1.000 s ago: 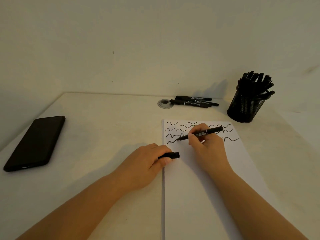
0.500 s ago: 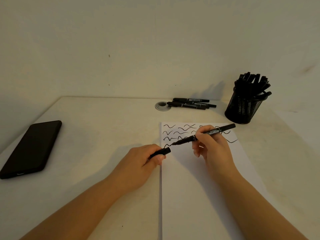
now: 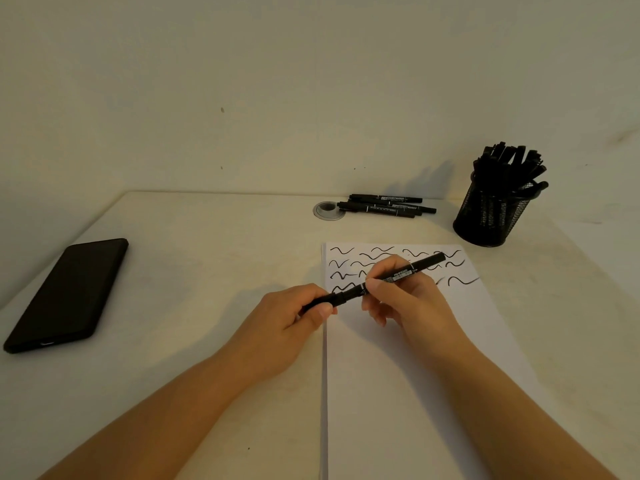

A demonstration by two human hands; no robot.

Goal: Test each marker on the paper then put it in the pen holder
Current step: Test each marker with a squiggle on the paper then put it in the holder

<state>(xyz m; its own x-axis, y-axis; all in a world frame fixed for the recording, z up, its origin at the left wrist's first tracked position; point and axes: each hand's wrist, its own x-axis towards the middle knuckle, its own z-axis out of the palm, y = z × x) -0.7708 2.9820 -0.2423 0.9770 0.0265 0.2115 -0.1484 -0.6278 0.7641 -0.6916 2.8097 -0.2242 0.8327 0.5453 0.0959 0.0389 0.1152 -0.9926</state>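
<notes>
My right hand (image 3: 401,299) pinches a black marker (image 3: 405,273) held level just above the white paper (image 3: 415,375). My left hand (image 3: 294,320) grips the marker's black cap (image 3: 322,301), which sits on or against the marker's tip end. Several black squiggles fill the top of the sheet. Three loose black markers (image 3: 386,206) lie side by side at the back of the table. The black mesh pen holder (image 3: 491,216) stands at the back right, packed with several black markers.
A black phone (image 3: 69,292) lies face up at the left of the cream table (image 3: 194,258). A round grey cable grommet (image 3: 327,211) sits in the tabletop, left of the loose markers. A wall runs behind the table.
My right hand lifted the marker off the paper and swung its tip left. My left hand brought the cap up to meet the tip.
</notes>
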